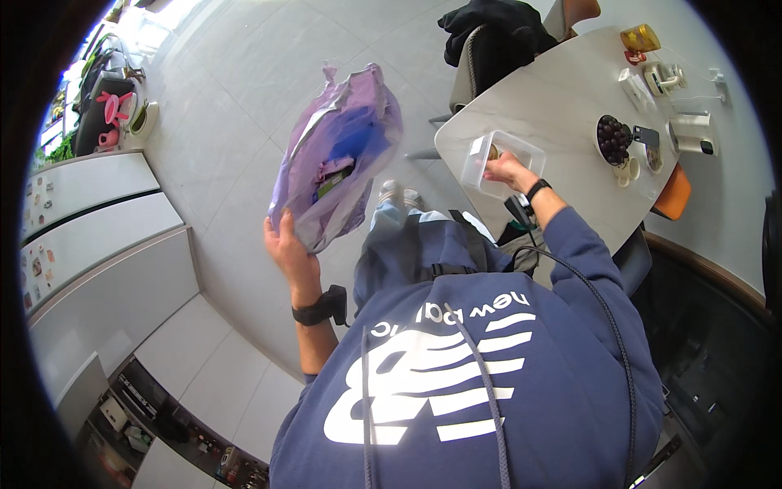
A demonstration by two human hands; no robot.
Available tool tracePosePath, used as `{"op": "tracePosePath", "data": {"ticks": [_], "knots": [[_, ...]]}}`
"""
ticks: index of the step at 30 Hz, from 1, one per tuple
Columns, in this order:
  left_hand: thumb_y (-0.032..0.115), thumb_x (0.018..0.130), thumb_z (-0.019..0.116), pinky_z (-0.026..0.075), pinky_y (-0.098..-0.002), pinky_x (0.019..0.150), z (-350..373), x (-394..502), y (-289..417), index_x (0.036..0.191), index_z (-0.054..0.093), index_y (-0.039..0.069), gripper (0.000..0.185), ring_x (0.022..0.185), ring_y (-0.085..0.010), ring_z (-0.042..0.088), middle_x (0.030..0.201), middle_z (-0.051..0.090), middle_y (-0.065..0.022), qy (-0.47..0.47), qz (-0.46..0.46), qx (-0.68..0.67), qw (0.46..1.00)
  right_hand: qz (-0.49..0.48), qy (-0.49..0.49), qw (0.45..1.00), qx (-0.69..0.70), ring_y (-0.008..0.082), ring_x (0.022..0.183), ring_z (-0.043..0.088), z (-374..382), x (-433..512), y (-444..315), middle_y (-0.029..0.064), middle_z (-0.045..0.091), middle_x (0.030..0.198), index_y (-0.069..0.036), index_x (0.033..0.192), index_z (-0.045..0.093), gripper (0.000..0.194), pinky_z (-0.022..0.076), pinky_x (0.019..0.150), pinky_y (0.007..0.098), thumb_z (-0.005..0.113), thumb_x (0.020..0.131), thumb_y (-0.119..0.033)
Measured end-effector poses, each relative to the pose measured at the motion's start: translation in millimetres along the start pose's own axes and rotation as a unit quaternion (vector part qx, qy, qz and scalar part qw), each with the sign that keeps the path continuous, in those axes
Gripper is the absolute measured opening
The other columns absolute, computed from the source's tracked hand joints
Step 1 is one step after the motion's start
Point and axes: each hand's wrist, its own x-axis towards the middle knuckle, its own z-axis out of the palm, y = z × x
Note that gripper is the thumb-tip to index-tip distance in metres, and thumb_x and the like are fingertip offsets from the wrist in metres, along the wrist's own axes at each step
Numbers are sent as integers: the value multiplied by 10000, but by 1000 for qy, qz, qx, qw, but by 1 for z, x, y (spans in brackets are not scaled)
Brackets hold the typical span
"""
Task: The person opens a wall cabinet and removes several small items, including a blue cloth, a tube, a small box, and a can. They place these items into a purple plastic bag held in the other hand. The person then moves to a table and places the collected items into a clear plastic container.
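Note:
My left hand grips the near rim of a purple plastic bag that hangs wide open above the floor. Inside the bag lie something blue, pink wrapping and a green packet. My right hand reaches into a clear plastic container on the corner of the marble-patterned table. By its fingertips is a small brownish item, partly hidden; whether the fingers hold it cannot be told. The container has a white label on its side.
Farther along the table are a bowl of dark grapes, a phone, a cream mug and a yellow-lidded jar. A chair with a black garment stands at the table's far side. White cabinets line the left.

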Motion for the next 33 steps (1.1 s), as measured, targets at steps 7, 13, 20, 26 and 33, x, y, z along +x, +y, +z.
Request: {"op": "tracePosePath", "data": {"ticks": [7,13,20,26,33], "knots": [[127,1070,618,589,-405,967,11,-4,7,1331,562,-14,302,1104,-258,699,1233,690,-147,26,-8,27,999,-195,189,958,-87,180,871,734,-54,-140,-35,106,759,1010,-47,1293,707,309,609,748,335,683,1015,-177],[108,1063,615,544,-328,892,2,2,11,1247,626,3,213,1003,-175,659,1136,686,-78,72,32,78,994,-296,361,882,-70,136,830,654,-67,-161,-56,43,710,920,-84,1299,713,301,549,801,305,670,1020,-187],[106,1060,613,554,-329,906,-13,3,7,1245,631,1,214,1011,-162,659,1124,703,-76,146,56,61,986,-412,111,901,-77,76,782,528,2,-126,-154,-29,578,886,-54,1321,690,269,465,733,223,614,1069,-112],[97,1047,639,543,-299,939,0,10,7,1239,669,2,217,1050,-137,651,1150,716,-67,262,82,72,959,-444,-118,886,-64,58,751,470,86,-73,-244,-18,548,907,-48,1363,641,299,401,658,201,559,1077,-18],[151,1053,651,547,-286,875,-19,42,10,1265,654,-6,264,1002,-109,632,1112,696,-41,330,142,-10,933,-556,-246,773,-179,65,672,543,234,-12,-325,26,645,918,-39,1344,640,296,461,576,226,599,1052,-60]]}}
